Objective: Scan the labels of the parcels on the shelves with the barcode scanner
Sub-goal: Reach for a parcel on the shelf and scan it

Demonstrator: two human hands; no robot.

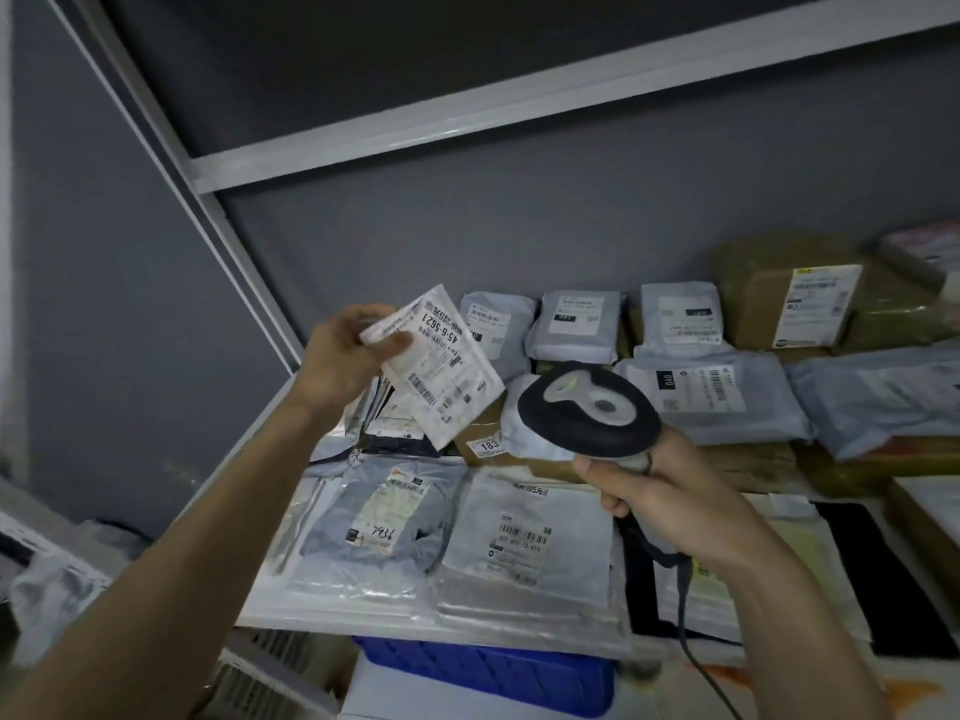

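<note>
A small white parcel (434, 363) is held up off the shelf (332, 623), pinched at its upper left corner by the left hand (345, 350), thumb on the label side, label facing the camera. The barcode scanner (589, 410) is gripped by its handle in the right hand (660, 504), fingers wrapped round, head raised just right of the parcel and below it.

Handling, judged: the parcel appears to be a thin, light, soft mailer; likely to flop or curl if held by one corner. A hold along an edge clear of the barcodes would probably keep the label flat. The film may be slippery.

Other parcels remain on the shelf: grey poly bags (576, 324) at the back, a brown box (795, 309) at right, flat mailers (530, 543) in front.

Hard to make out: the scanner's window faces away, so its aim cannot be confirmed. No scan beam is visible. Most label print is blurred. The scanner cable (696, 652) runs out of frame. A blue crate (483, 672) below is partly hidden by the shelf.
</note>
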